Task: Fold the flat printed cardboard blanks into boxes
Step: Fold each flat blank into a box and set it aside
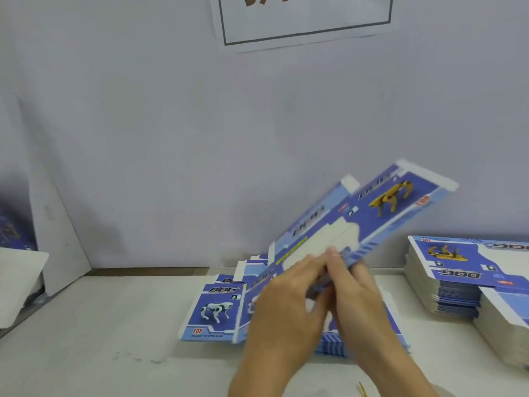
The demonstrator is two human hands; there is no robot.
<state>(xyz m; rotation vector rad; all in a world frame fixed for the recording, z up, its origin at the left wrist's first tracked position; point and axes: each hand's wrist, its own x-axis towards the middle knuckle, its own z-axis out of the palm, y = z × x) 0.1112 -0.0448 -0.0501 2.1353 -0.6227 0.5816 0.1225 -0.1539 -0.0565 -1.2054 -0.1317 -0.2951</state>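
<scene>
Blue printed cardboard, thin and glossy, is pinched at its near end between both hands: the left hand [289, 293] and the right hand [357, 293] meet at the lower edge of the raised blank [369, 216], fingers curled onto it, though blur hides exactly how each finger lies. From that grip the blank slopes up and away to the right, its far white tabs in the air, a yellow robot dog printed on its face. Directly below the blank lies a low pile of blanks [213, 308] on the white table [86, 339], the top one showing a white dog and the word DOG. To the right of the raised blank stands a tall stack of blanks [449, 285], well apart from it. The sheet looks light and stiff across its panels but should give readily along the scored creases; I would hold it beside a crease rather than by the thin tabs, which could buckle or tear.
</scene>
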